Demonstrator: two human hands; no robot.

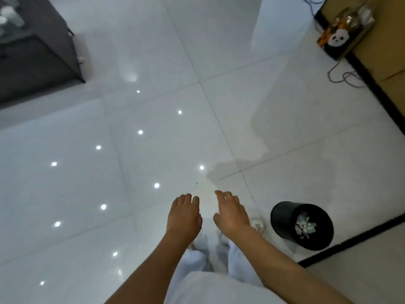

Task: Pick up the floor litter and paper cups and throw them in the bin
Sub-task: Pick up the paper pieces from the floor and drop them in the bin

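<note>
Both grips are hanging apart and empty: the left hand (183, 213) and the right hand (232, 212) are holding nothing, with fingers loosely spread above the floor (153, 128). The bin (282, 218) is standing just beside the person's right foot, with crumpled litter (305, 224) already lying inside. No paper cups are showing on the floor. A careless step could be knocking the bin over and spilling it. No writing is readable; a box (337, 40) by the wall is showing only a panda picture.

The floor (153, 119) is glossy, smooth white tile, mirroring ceiling lights. The bin (282, 218) looks like matt black plastic, with crumpled paper (304, 224) inside. The trousers (197, 260) are white cloth.
</note>
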